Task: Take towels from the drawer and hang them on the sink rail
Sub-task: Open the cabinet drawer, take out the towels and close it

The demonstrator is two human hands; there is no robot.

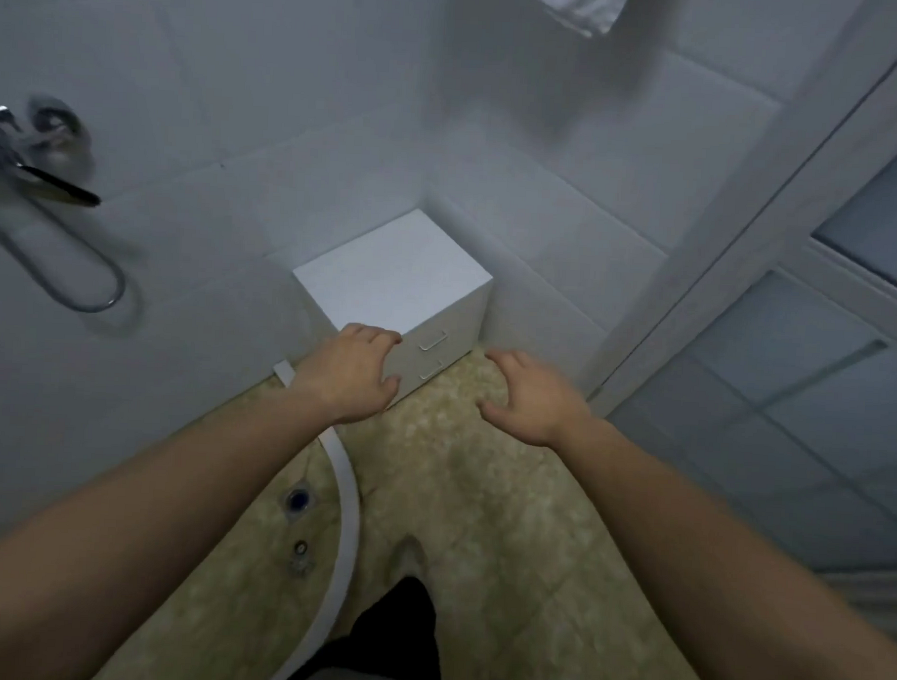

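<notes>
Presently, drawers: both shut on cabinet (395, 275), 12 o'clock.
Grip point: upper handle (432, 340); towels unseen, presumably soft, light.
Fingers: left hand (352, 374), right hand (528, 397) loosely spread, empty.

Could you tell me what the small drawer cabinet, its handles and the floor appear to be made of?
The drawer cabinet looks like white laminated board or painted wood: flat, matte faces with crisp square edges. Its handles seem to be polished or brushed metal, thin bent bars catching pale highlights. The floor appears to be mottled beige stone-look tile or vinyl; blur hides any joints, so I cannot tell which.
</notes>
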